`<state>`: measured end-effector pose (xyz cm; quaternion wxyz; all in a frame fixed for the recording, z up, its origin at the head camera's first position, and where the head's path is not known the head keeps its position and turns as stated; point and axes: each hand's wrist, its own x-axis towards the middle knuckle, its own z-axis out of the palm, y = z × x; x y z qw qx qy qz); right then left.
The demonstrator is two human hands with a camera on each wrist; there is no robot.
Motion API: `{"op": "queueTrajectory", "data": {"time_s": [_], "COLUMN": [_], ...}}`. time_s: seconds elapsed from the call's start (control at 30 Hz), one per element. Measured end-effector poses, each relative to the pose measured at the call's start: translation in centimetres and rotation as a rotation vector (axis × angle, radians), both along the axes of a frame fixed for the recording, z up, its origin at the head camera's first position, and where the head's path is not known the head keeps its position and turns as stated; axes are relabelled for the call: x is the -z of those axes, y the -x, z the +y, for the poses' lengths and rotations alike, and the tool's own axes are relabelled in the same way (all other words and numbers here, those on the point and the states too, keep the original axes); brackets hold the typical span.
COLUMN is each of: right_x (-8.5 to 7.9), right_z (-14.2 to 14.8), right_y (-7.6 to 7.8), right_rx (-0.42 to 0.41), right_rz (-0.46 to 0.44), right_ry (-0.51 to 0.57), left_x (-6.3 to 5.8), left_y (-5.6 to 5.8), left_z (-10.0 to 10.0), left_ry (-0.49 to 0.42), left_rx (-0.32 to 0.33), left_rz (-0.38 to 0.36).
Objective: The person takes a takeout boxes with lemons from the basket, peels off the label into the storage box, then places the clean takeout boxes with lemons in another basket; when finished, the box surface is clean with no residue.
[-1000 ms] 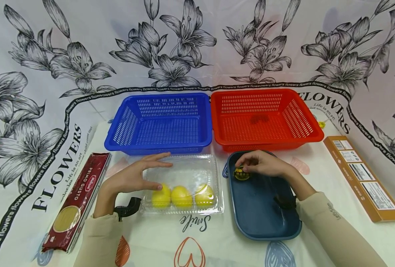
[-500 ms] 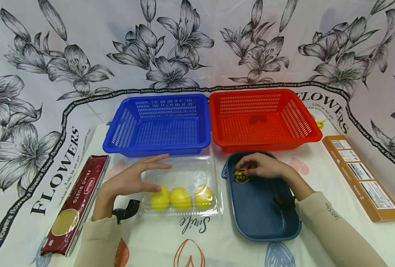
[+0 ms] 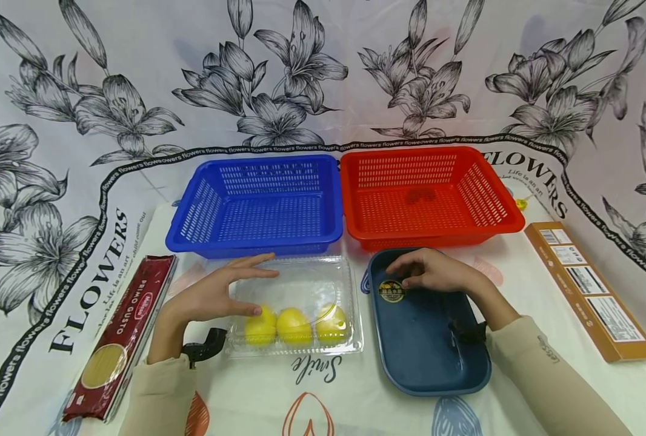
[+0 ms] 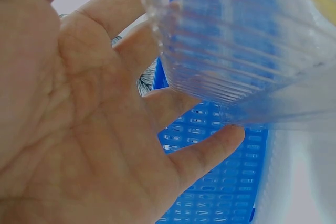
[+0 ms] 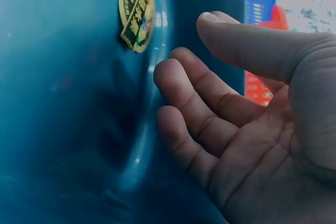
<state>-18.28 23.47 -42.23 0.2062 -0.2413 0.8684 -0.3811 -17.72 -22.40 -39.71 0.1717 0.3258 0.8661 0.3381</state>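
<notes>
A clear plastic clamshell box [image 3: 296, 290] with three yellow round fruits [image 3: 294, 327] in it lies in front of the blue basket. My left hand [image 3: 214, 293] is at its left end, thumb and fingers spread apart; in the left wrist view the fingers reach along the ribbed plastic wall [image 4: 226, 61]. Over the far part of a dark blue tray [image 3: 426, 357] is my right hand [image 3: 437, 270], fingers loosely bent with nothing between them. A round black and gold sticker [image 3: 392, 291] lies in the tray just left of those fingers, apart from them in the right wrist view.
A blue basket [image 3: 274, 218] and a red basket [image 3: 432, 212] stand side by side at the back. On the left lies a red spaghetti pack [image 3: 123, 339], and on the right a long brown box [image 3: 592, 290]. Something small and yellow [image 3: 521, 204] sits behind the red basket's right corner.
My right fingertips have lifted off the sticker and drawn slightly right, leaving it in full sight in the tray. The left hand keeps its place at the box.
</notes>
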Motion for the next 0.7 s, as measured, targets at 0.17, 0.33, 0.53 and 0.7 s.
{"op": "queueTrajectory", "data": {"time_s": [0.17, 0.33, 0.53, 0.7], "right_x": [-1.1, -2.1, -3.2, -3.9], "right_z": [0.7, 1.7, 3.2, 5.4], "right_y": [-0.1, -0.3, -0.8, -1.4], "right_rx": [0.020, 0.070, 0.165, 0.275], "right_rz": [0.013, 0.021, 0.089, 0.223], "right_ry": [0.009, 0.044, 0.088, 0.066], "left_x": [0.0, -0.1, -0.1, 0.1], "left_y": [0.2, 0.3, 0.2, 0.1], "left_z": [-0.2, -0.4, -0.8, -1.3], "left_ry": [-0.017, -0.040, -0.061, -0.052], "left_rx": [0.014, 0.025, 0.025, -0.014], "left_rz": [0.009, 0.008, 0.001, 0.003]}}
